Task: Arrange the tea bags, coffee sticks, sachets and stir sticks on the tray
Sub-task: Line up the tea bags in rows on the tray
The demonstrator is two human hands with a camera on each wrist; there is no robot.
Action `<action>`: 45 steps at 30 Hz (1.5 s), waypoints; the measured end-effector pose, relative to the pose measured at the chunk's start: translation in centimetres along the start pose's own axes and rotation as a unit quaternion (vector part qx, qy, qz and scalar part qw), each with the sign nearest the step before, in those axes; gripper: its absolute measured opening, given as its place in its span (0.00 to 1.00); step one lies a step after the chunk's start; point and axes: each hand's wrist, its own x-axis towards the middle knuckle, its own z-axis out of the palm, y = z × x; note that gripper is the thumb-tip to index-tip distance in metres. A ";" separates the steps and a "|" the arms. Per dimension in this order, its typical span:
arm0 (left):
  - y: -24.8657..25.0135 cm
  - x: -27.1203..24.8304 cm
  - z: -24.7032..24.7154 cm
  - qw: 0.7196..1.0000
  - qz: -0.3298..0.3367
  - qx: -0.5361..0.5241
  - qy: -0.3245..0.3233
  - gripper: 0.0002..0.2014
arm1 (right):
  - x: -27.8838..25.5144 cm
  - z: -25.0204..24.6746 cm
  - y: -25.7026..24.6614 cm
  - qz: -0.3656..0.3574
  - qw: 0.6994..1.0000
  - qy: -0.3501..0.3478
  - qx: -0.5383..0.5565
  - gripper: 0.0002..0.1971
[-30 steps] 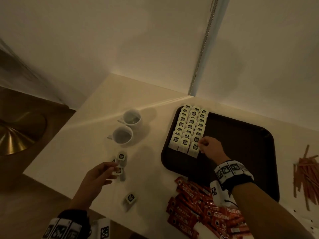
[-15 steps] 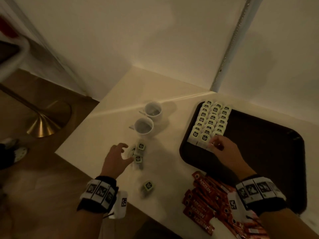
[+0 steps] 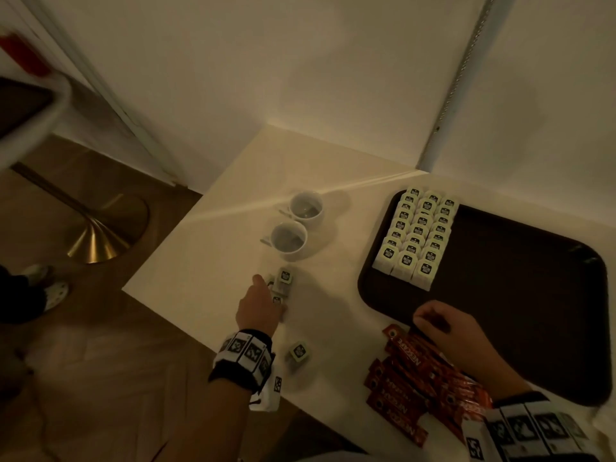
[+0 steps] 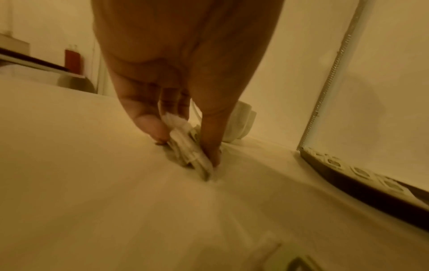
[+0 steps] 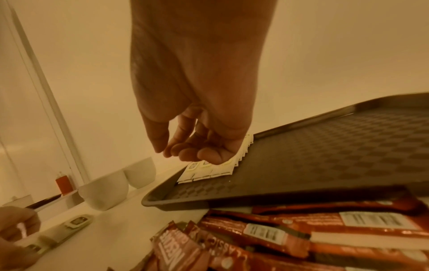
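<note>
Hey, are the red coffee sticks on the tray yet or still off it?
Off it. The coffee sticks lie in a loose heap on the table, by the near edge of the tray, which holds only tea bags.

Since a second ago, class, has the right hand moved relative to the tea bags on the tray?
Yes. The right hand has pulled back from the tea bags, off the tray's near edge toward the coffee sticks.

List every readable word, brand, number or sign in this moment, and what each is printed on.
"NESCAFE": on the red coffee sticks, head view.
"ASSIC", a cut-off word: on a coffee stick, right wrist view.
Tea bags on the tray: dark labels, too small to read.
Barcode labels: digits blurred.
Wristbands: coded markers, no words.
</note>
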 end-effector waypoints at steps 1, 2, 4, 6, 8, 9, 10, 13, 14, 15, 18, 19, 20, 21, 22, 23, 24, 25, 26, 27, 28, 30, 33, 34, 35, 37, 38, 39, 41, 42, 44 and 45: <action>0.0 0.0 -0.1 1.000 -0.008 -0.007 -0.004 0.23 | -0.1 -0.1 0.0 0.002 1.000 0.001 0.002 0.04; -0.1 -0.1 -0.4 1.000 -0.013 -0.007 -0.011 0.21 | -0.1 -0.2 0.0 0.002 1.000 0.002 0.003 0.04; -0.5 -0.2 -1.1 0.999 -0.011 0.011 -0.029 0.14 | -0.2 -0.5 0.1 0.001 1.000 0.006 0.003 0.05; -1.0 -0.1 -2.2 1.000 -0.006 0.014 -0.024 0.09 | -0.3 -0.8 0.1 0.005 1.000 0.006 0.006 0.05; -1.1 0.0 -3.3 1.000 -0.004 -0.014 -0.009 0.11 | -0.4 -1.0 0.2 0.004 1.000 0.007 0.012 0.05; -0.8 0.0 -3.8 1.000 0.004 -0.029 -0.002 0.15 | -0.5 -1.0 0.3 0.002 1.000 0.006 0.015 0.05; -0.2 0.1 -4.1 0.999 0.017 -0.045 -0.001 0.17 | -0.5 -1.1 0.3 0.001 1.000 0.005 0.015 0.05; 2.0 1.0 -3.6 0.996 0.061 -0.056 -0.021 0.10 | -0.5 -1.0 0.1 0.000 1.000 -0.002 0.009 0.05; 2.4 1.6 -2.8 0.996 0.070 -0.035 -0.032 0.11 | -0.5 -1.0 0.0 -0.002 1.000 -0.004 0.007 0.06; 2.6 2.2 -1.9 0.996 0.075 -0.007 -0.042 0.12 | -0.4 -0.9 -0.1 -0.004 1.000 -0.007 0.003 0.06; 2.8 3.4 0.0 0.996 0.047 0.058 -0.044 0.12 | -0.3 -0.9 -0.4 -0.008 1.000 -0.008 -0.003 0.06; 2.8 3.6 0.3 0.995 0.040 0.076 -0.046 0.14 | -0.3 -0.9 -0.4 -0.009 1.000 -0.008 -0.003 0.06; 2.8 3.8 0.6 0.995 0.033 0.084 -0.047 0.16 | -0.2 -1.0 -0.5 -0.008 1.000 -0.009 -0.003 0.06; 2.9 3.9 0.6 0.995 0.023 0.078 -0.049 0.16 | -0.2 -1.1 -0.5 -0.005 1.000 -0.014 -0.003 0.05; 3.0 3.9 0.7 0.997 0.018 0.057 -0.051 0.15 | -0.2 -1.2 -0.6 -0.002 1.000 -0.021 -0.003 0.05; 3.1 3.9 0.6 0.998 0.018 0.032 -0.051 0.12 | -0.1 -1.3 -0.6 -0.001 1.000 -0.027 -0.003 0.05; 3.2 3.7 0.5 0.999 0.021 0.013 -0.048 0.06 | -0.1 -1.3 -0.6 -0.004 1.000 -0.028 -0.005 0.05; 3.3 3.4 0.5 0.999 0.025 0.000 -0.046 0.03 | -0.1 -1.3 -0.7 -0.010 1.000 -0.025 -0.008 0.06; 3.3 3.1 0.5 0.999 0.035 -0.007 -0.041 0.06 | -0.1 -1.3 -0.9 -0.016 1.000 -0.022 -0.010 0.06; 3.5 2.7 0.4 0.998 0.050 -0.015 -0.034 0.08 | 0.0 -1.2 -1.2 -0.023 0.999 -0.021 -0.009 0.07; 3.8 2.0 0.2 0.996 0.079 -0.033 -0.025 0.08 | 0.0 -1.2 -1.6 -0.033 0.999 -0.022 -0.008 0.07; 4.8 0.4 -0.4 0.980 0.149 -0.124 -0.032 0.06 | 0.4 -1.0 -2.8 -0.057 0.998 -0.024 0.006 0.07; 7.3 -1.9 -1.9 0.933 0.235 -0.260 -0.079 0.05 | 1.2 -0.7 -5.0 -0.096 0.994 -0.031 0.040 0.10; 8.2 -2.5 -2.3 0.918 0.250 -0.294 -0.094 0.09 | 1.5 -0.5 -5.8 -0.109 0.992 -0.024 0.058 0.14; 9.2 -3.1 -2.8 0.904 0.248 -0.328 -0.115 0.13 | 1.9 -0.4 -6.7 -0.123 0.989 -0.015 0.082 0.17; 10.9 -3.9 -3.6 0.879 0.225 -0.386 -0.166 0.19 | 2.5 -0.4 -8.3 -0.148 0.980 0.008 0.131 0.20; 11.5 -4.2 -3.9 0.869 0.213 -0.407 -0.184 0.19 | 2.8 -0.6 -8.9 -0.160 0.976 0.024 0.143 0.19; 12.1 -4.2 -4.2 0.861 0.203 -0.423 -0.197 0.16 | 3.1 -0.9 -9.3 -0.172 0.973 0.039 0.151 0.19; 12.9 -4.2 -4.8 0.831 0.189 -0.463 -0.243 0.10 | 3.4 -1.7 -10.0 -0.199 0.963 0.053 0.175 0.19; 13.2 -4.1 -4.9 0.806 0.183 -0.489 -0.279 0.11 | 3.5 -2.2 -10.2 -0.212 0.958 0.054 0.185 0.19; 13.8 -4.3 -5.2 0.745 0.162 -0.543 -0.353 0.12 | 3.5 -2.9 -10.8 -0.236 0.954 0.056 0.179 0.17; 14.0 -4.5 -5.4 0.714 0.152 -0.567 -0.381 0.11 | 3.5 -3.1 -11.0 -0.248 0.953 0.061 0.165 0.17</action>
